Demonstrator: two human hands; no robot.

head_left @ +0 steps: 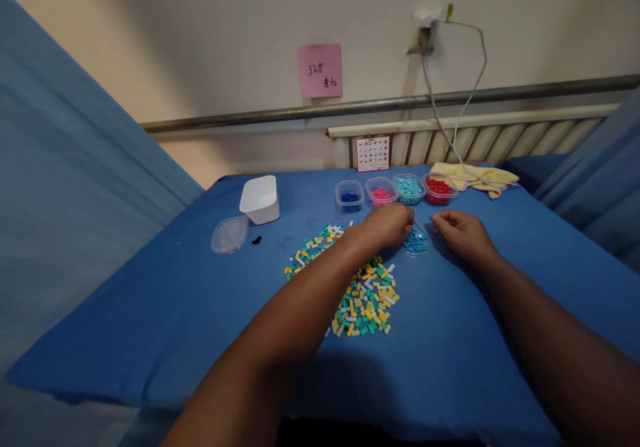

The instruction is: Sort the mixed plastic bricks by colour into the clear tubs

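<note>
A mixed pile of small building bricks in yellow, green, white and blue lies on the blue cloth, partly hidden under my left forearm. My left hand, fingers curled together, is at the left rim of a clear plastic tub with blue bricks. Whatever its fingertips hold is hidden. Just right of that tub, my right hand rests near the cloth with its thumb and fingers closed; I cannot make out anything in them.
Behind stand clear tubs of dark blue, pink, light blue and red bricks. A yellow cloth lies beside them. At left are a white box, a clear lid and a small black piece.
</note>
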